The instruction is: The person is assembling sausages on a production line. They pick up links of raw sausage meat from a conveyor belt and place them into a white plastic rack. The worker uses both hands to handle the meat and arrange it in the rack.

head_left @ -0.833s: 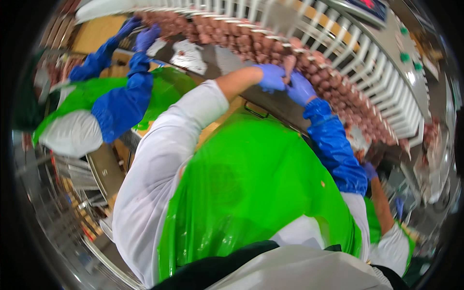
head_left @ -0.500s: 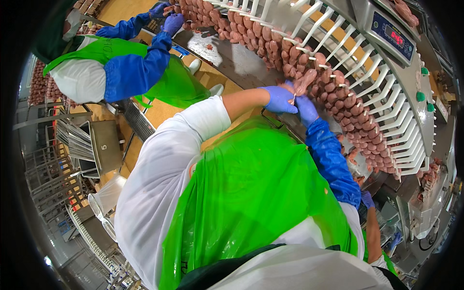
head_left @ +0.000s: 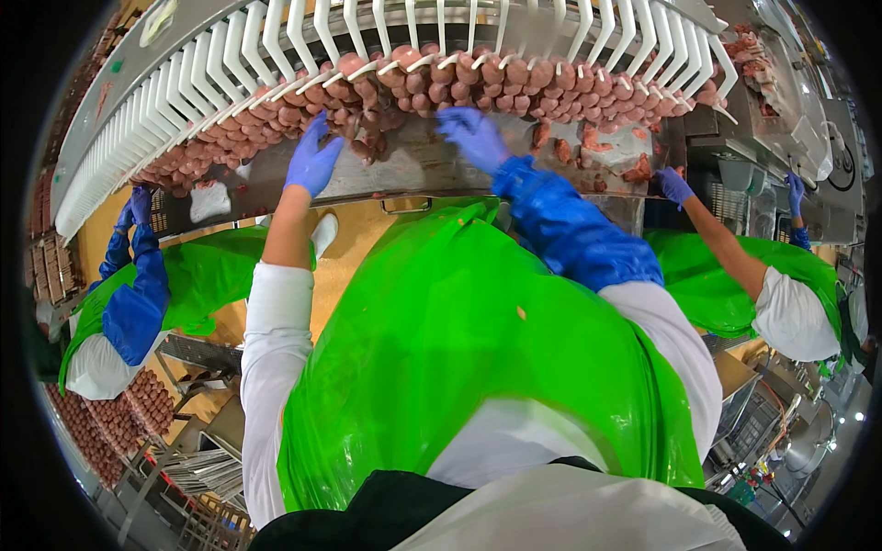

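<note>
The left hand (head_left: 314, 163) and blurred right hand (head_left: 476, 138) have just parted, fingers extended, seemingly empty, suggesting their grip on the links (head_left: 493, 89) is released. These hang from white hooks (head_left: 411, 23) just beyond both hands, over the counter (head_left: 413, 163).

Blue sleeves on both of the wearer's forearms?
No, only the right one has a blue sleeve; the left forearm is bare below its white sleeve.

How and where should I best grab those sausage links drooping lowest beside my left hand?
Probably cup the lowest sausage links from the near side with your left hand: they droop below the white hooks over the metal counter, leaving their front uncovered, while other links crowd them above.
</note>
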Action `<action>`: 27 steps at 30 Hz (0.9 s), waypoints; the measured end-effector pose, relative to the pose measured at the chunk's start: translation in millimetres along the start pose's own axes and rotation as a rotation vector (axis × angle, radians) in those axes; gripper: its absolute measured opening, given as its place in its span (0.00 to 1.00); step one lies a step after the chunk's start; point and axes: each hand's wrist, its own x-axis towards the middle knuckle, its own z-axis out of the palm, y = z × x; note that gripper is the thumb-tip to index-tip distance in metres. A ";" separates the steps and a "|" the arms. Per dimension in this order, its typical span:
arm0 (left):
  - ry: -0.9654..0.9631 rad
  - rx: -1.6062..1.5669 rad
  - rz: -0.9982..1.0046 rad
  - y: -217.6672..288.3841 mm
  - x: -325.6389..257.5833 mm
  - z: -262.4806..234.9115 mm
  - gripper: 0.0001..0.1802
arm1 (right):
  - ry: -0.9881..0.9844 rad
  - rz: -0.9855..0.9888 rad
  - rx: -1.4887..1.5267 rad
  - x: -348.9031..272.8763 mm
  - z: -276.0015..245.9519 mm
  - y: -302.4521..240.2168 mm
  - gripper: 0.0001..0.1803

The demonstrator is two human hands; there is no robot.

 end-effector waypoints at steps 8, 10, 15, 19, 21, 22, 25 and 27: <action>-0.151 0.240 0.146 22.9 -8.0 45.1 0.21 | 0.654 -0.330 -1.081 7.3 -208.8 -1.1 0.20; -0.246 0.248 0.316 87.3 7.9 70.0 0.27 | 0.201 -0.302 -1.248 14.1 -279.2 5.9 0.20; -0.445 0.109 0.362 165.6 -7.6 116.4 0.25 | 0.177 -0.400 -0.959 -28.9 -247.3 -58.1 0.06; -0.192 0.068 0.960 275.3 3.3 149.6 0.28 | -0.183 -0.348 -0.972 -52.0 -241.9 -181.0 0.04; -0.178 -0.025 0.971 319.7 -10.9 166.1 0.29 | -0.389 -0.355 -0.951 -50.2 -223.8 -220.0 0.07; -0.179 -0.070 0.983 331.5 -13.7 174.7 0.29 | -0.388 -0.255 -0.861 -61.0 -211.6 -232.2 0.08; -0.530 -0.075 0.454 333.3 -14.2 198.0 0.28 | -0.525 -0.285 -0.954 -99.9 -156.1 -277.0 0.12; -0.821 -0.114 0.227 314.5 -9.8 225.4 0.23 | -0.683 -0.411 -1.218 -90.6 -177.8 -253.5 0.13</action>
